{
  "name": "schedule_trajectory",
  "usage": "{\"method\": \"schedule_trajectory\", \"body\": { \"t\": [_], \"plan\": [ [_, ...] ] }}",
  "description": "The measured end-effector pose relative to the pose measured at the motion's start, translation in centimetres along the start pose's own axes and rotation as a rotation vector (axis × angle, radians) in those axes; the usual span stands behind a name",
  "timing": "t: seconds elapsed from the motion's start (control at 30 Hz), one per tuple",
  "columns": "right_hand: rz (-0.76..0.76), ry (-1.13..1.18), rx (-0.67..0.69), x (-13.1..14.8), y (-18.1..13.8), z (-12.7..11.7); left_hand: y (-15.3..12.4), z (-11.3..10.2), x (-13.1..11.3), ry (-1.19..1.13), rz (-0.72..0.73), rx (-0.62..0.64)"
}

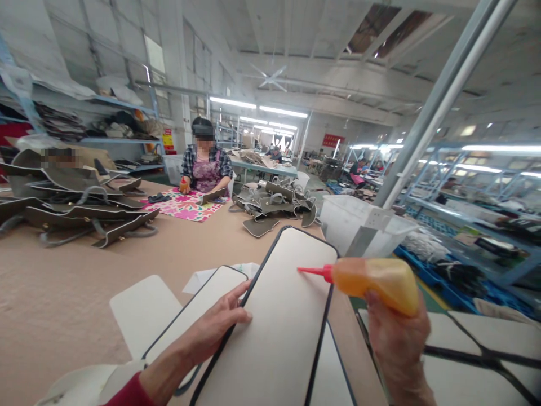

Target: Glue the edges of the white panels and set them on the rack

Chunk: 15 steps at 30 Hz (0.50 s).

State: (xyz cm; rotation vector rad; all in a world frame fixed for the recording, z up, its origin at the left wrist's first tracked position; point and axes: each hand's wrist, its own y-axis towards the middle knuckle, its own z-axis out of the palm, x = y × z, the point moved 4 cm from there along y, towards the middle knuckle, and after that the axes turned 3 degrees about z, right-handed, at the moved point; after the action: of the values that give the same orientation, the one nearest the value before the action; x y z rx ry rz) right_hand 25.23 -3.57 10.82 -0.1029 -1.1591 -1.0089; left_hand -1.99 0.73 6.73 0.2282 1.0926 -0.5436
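Observation:
A long white panel (291, 299) with rounded corners and a dark edge band lies tilted in front of me. My left hand (222, 316) grips its left edge, thumb on the white face and the other fingers at the rim and partly hidden. In my right hand (395, 327) is a squeeze bottle (376, 279) of amber liquid, held sideways. Its red nozzle points left, over the upper part of the panel; whether the tip touches the surface I cannot tell. Beneath and left of the panel are another dark-edged panel (198, 310) and a plain white piece (146, 313).
Grey-brown bag parts are piled on the brown table (63, 304) at the left (84, 197) and farther back (279, 200). Across the table a co-worker (206, 160) holds a similar bottle over a floral cloth (186, 204). A white bin (359, 220) and a metal post (422, 135) stand right.

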Motion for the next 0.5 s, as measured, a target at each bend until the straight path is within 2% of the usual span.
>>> {"method": "schedule_trajectory", "body": {
  "t": [0.07,0.2,0.27,0.33,0.4,0.47,0.5],
  "plan": [
    [-0.006,-0.004,0.006,-0.4,0.3,0.1,0.1,0.3,-0.1,-0.015,-0.006,0.011],
    [0.274,-0.122,0.243,-2.4,-3.9,-0.9,0.6,0.0,-0.1,-0.027,-0.002,-0.012],
    [0.324,-0.152,0.271,-2.4,-4.9,-1.0,0.7,-0.3,0.0,-0.017,-0.005,-0.025],
    [0.191,-0.144,0.217,-1.4,-3.5,-0.2,0.5,-0.3,0.1,0.000,-0.010,-0.018],
    [-0.008,-0.068,0.088,-0.1,-1.0,0.8,0.2,-0.1,0.1,0.011,-0.011,0.011],
    [-0.091,-0.039,0.038,0.3,0.6,1.6,0.0,0.1,-0.1,0.011,-0.005,0.035],
    [-0.084,-0.041,0.053,0.2,0.7,1.9,0.0,0.2,-0.2,0.011,-0.001,0.037]
  ]
}}
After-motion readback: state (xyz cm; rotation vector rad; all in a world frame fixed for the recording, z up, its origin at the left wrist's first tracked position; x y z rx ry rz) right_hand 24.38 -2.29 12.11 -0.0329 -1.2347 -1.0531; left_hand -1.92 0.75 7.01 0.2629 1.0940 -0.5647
